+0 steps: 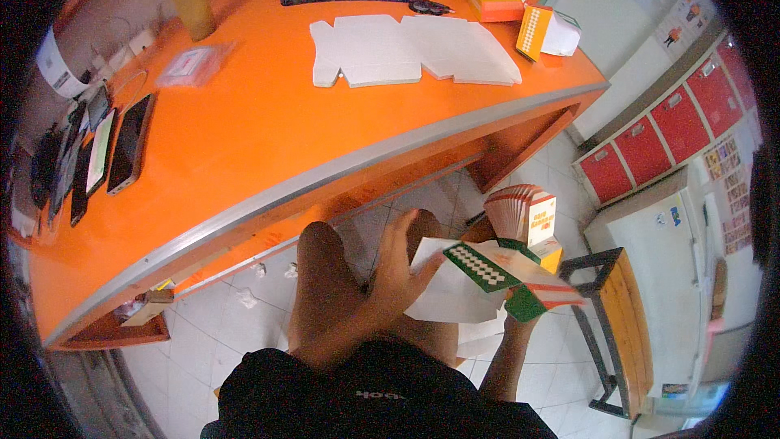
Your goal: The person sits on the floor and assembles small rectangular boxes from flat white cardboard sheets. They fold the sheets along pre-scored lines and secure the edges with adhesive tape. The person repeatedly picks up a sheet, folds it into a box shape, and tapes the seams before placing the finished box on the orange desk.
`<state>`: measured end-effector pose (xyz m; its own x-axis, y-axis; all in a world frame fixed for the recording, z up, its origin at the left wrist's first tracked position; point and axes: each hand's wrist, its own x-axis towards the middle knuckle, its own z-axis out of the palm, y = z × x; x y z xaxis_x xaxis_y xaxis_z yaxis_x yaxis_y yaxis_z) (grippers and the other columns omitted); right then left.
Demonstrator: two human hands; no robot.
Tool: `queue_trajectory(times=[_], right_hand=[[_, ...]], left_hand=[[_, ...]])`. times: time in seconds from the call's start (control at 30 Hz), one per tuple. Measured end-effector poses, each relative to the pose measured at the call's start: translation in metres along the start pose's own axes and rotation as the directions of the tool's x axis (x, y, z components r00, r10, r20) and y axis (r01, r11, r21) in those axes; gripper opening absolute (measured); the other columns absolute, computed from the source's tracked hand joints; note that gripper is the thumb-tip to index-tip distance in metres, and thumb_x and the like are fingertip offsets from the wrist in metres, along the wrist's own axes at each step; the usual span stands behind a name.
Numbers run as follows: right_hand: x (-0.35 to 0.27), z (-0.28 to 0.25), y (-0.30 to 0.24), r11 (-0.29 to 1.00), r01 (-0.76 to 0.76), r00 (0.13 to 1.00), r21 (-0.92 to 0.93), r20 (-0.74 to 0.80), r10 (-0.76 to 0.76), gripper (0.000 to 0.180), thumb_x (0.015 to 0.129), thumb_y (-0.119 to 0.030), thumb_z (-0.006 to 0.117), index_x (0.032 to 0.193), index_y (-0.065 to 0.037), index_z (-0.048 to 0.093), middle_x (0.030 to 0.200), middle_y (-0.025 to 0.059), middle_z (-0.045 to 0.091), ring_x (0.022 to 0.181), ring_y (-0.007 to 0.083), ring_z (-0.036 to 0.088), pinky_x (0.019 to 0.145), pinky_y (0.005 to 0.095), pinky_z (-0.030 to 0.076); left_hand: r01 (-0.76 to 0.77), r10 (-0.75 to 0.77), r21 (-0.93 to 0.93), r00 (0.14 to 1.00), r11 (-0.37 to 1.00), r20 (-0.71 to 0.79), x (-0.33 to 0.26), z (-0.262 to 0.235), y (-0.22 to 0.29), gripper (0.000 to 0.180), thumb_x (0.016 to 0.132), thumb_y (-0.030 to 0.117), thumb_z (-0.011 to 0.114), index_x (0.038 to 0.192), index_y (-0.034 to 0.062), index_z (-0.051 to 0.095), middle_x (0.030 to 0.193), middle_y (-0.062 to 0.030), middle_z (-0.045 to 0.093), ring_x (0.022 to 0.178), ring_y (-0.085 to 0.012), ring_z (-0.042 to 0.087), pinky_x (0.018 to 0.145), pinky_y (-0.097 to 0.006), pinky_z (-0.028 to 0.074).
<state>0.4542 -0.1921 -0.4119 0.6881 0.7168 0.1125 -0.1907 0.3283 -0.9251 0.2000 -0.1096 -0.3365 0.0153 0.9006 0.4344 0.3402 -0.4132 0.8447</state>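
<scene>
Folding carton blank [487, 272] w/ both hands [398, 268]

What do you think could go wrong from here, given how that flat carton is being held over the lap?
1. The carton blank is held off the table over the lap by the left hand and right hand; it could slip to the tiled floor.
2. The fanned stack of blanks beside it looks loosely piled and might topple.
3. The phones lie near the orange table's edge and could be knocked.
</scene>
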Motion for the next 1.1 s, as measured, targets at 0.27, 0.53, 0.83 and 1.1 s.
queue_trajectory(times=[0.27,0.53,0.83,1.1], right_hand=[[-0.026,0.114,-0.034,0.799,0.006,0.887,-0.602,0.372,0.273,0.057,0.078,-0.022,0.071,0.123,0.002,0.045,0.126,0.0167,0.047,0.121,0.027,0.04,0.102,0.038,0.03],[-0.028,0.136,-0.027,0.972,0.016,0.978,-0.235,0.204,0.033,0.031,0.082,-0.005,0.066,0.109,0.003,0.052,0.103,0.0078,0.058,0.094,0.0151,0.055,0.08,0.0282,0.047],[-0.047,0.066,0.048,-0.645,0.533,0.616,-0.547,0.774,-0.147,0.032,0.09,-0.024,0.054,0.117,-0.007,0.052,0.115,0.0112,0.055,0.107,0.0268,0.052,0.091,0.039,0.041],[-0.03,0.103,0.011,0.778,0.291,0.954,-0.556,0.225,-0.196,0.048,0.079,-0.007,0.07,0.12,-0.004,0.046,0.118,0.0122,0.053,0.104,0.0236,0.054,0.092,0.0389,0.042]], left_hand=[[-0.12,0.121,-0.017,0.961,0.993,0.25,-0.004,0.003,0.003,0.053,0.082,-0.003,0.05,0.133,0.0059,0.039,0.116,-0.0213,0.049,0.113,-0.0318,0.049,0.099,-0.035,0.037],[-0.008,0.043,-0.179,0.981,0.984,0.189,-0.009,-0.004,-0.01,0.034,0.083,0.003,0.058,0.117,0.0043,0.057,0.104,-0.0142,0.058,0.092,-0.0271,0.06,0.079,-0.032,0.049],[0.066,-0.06,-0.264,0.998,0.962,0.031,-0.01,0.015,0.001,0.018,0.087,0.007,0.058,0.103,-0.0007,0.061,0.097,-0.013,0.062,0.087,-0.021,0.062,0.074,-0.028,0.049],[0.614,-0.444,-0.509,0.789,0.603,0.425,-0.003,-0.006,0.0,0.015,0.091,0.008,0.054,0.103,0.001,0.059,0.102,-0.0051,0.061,0.09,-0.0089,0.056,0.078,-0.021,0.044]])
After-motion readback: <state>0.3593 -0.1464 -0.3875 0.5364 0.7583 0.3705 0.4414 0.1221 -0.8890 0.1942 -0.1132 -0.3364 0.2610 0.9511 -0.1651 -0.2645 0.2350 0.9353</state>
